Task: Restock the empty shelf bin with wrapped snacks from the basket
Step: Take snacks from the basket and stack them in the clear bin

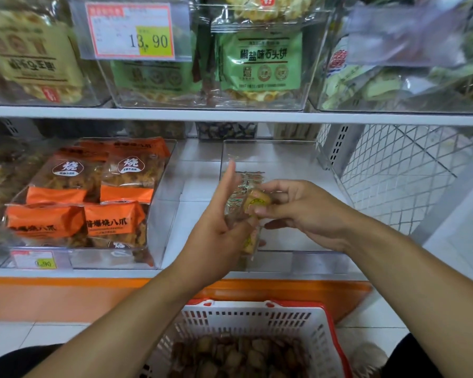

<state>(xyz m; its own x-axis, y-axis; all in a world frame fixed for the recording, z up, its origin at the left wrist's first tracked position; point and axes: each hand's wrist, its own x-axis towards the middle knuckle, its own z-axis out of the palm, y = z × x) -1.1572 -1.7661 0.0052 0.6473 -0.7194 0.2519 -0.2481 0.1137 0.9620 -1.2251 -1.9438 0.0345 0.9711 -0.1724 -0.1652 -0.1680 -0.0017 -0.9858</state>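
A clear shelf bin (279, 148) stands on the lower shelf in front of me, with a few wrapped snacks (250, 178) lying at its left side. My left hand (221, 227) holds a small stack of wrapped snacks (247, 242) over the bin's front left part, forefinger pointing up. My right hand (298, 211) pinches one yellowish wrapped snack (257, 201) at the top of that stack. Below, a white basket (257, 320) with a red rim holds several brown wrapped snacks (238, 356).
A clear bin of orange snack packs (93, 203) stands to the left. The upper shelf (230, 115) carries bins of green packs (260, 61) and a price tag (130, 30). A white wire mesh panel (393, 173) closes the right side. An orange shelf edge (66, 296) runs below.
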